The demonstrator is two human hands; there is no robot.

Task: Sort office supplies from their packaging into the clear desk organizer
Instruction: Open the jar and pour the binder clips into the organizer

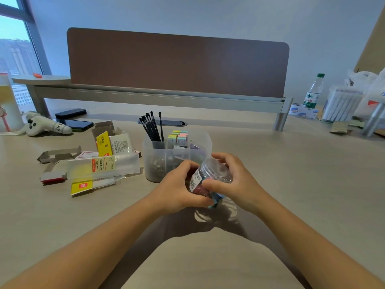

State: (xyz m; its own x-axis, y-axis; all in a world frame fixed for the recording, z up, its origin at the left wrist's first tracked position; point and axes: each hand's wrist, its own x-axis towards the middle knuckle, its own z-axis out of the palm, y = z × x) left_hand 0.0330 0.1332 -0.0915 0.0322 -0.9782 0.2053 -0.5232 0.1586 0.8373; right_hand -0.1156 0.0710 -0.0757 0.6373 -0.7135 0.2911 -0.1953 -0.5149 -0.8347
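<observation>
Opening item: clear jar [212, 178], gripped by left hand [179, 190] and right hand [231, 180]; tilt gently over organizer [177, 155], avoiding spills.

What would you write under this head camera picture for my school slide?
Both hands, left hand and right hand, grip a clear jar beside the desk organizer.

Desk [291, 184] with its load

Organizer [155, 163] stands mid-desk; empty packets [104, 165] and flattened boxes [56, 156] lie to its left. Two phones [71, 117] and a plush toy [44, 125] sit toward the far left corner, a bottle [313, 91] toward the far right.
</observation>
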